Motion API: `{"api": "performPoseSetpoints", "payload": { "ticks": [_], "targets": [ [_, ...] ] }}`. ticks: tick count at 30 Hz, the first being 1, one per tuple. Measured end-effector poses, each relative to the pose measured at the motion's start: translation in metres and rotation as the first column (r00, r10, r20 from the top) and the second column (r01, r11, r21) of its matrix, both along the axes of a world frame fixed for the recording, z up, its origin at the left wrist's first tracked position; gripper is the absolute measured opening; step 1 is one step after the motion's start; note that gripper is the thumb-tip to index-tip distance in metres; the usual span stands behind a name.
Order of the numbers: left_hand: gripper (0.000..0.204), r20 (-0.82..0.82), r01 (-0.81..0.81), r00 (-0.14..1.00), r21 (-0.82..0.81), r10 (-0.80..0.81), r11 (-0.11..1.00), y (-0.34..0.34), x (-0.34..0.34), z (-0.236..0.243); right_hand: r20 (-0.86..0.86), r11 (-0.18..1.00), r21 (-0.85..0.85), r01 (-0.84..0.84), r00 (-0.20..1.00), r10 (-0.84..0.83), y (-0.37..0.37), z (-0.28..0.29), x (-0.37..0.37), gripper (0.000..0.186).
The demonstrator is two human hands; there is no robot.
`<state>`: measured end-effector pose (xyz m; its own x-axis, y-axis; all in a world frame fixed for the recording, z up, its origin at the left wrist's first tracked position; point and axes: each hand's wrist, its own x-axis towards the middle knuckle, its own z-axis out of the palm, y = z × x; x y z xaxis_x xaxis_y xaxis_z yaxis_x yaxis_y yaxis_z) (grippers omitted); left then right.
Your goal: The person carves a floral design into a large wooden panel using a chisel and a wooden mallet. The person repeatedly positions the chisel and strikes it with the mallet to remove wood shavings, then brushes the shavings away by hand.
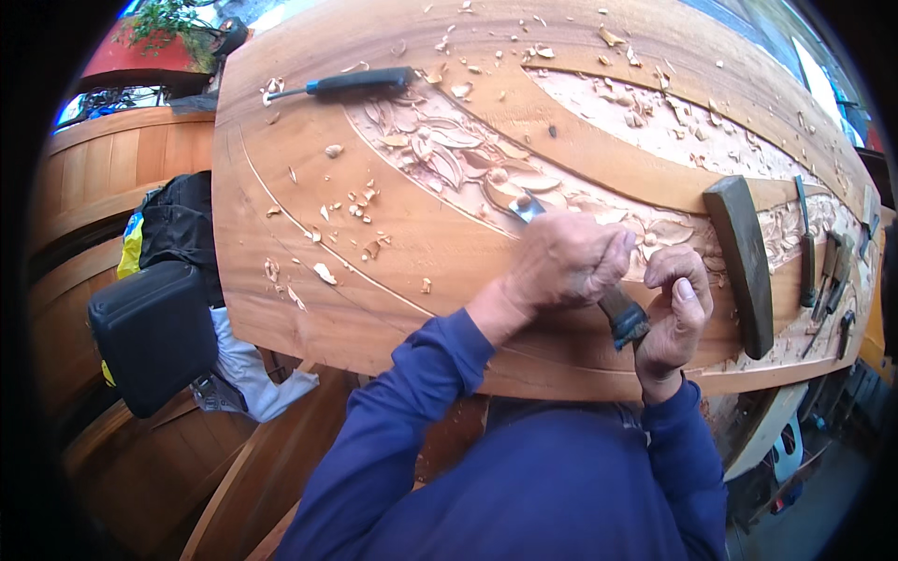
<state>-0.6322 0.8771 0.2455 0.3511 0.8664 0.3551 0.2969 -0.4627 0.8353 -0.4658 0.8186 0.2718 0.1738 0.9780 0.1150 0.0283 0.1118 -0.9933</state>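
Note:
My left hand [575, 262] is closed round the handle of a carving gouge [527, 207]. The gouge's steel blade points away to the upper left and meets the carved leaves and flowers of a wooden panel [309, 187]. Below that fist the handle's dark-wrapped butt [629, 324] sticks out toward my body. Just right of the butt is my right hand [678, 313], fingers curled in and thumb bent, with nothing visible in them. Whether its palm touches the butt I cannot tell.
A dark wooden block [742, 266] lies right of my hands. Several carving tools [828, 271] rest farther right. Another black-handled tool [360, 82] lies far left. Wood shavings [365, 201] dot the panel. A black case [154, 337] stands left of its edge.

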Motion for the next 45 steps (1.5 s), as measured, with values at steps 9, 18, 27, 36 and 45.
{"api": "performPoseSetpoints", "payload": {
  "ticks": [9, 18, 27, 36, 45],
  "targets": [
    [0.028, 0.027, -0.073, 0.997, 0.111, 0.07, 0.991, 0.004, -0.005, -0.01, -0.058, 0.996, -0.055, -0.074, 0.996, 0.07, 0.009, 0.007, -0.024, 0.025],
    [0.017, -0.207, 0.231, 0.959, 0.179, -0.193, 0.956, -0.01, -0.008, -0.009, -0.015, 0.864, -0.462, -0.202, 0.976, 0.219, -0.036, 0.032, 0.013, 0.016],
    [0.046, -0.054, 0.281, 0.959, 0.092, -0.277, 0.955, -0.005, -0.009, -0.005, -0.032, 0.859, -0.414, -0.301, 0.948, 0.317, -0.05, 0.015, -0.004, 0.041],
    [0.037, -0.071, 0.195, 0.978, -0.029, -0.197, 0.98, 0.001, -0.015, -0.009, -0.109, 0.738, -0.623, -0.26, 0.963, 0.247, -0.027, 0.039, -0.019, 0.021],
    [0.032, 0.002, 0.15, 0.989, -0.016, -0.15, 0.989, 0.002, -0.01, -0.011, -0.157, 0.723, -0.623, -0.298, 0.953, 0.257, -0.016, 0.047, -0.017, 0.021]
  ]
}}
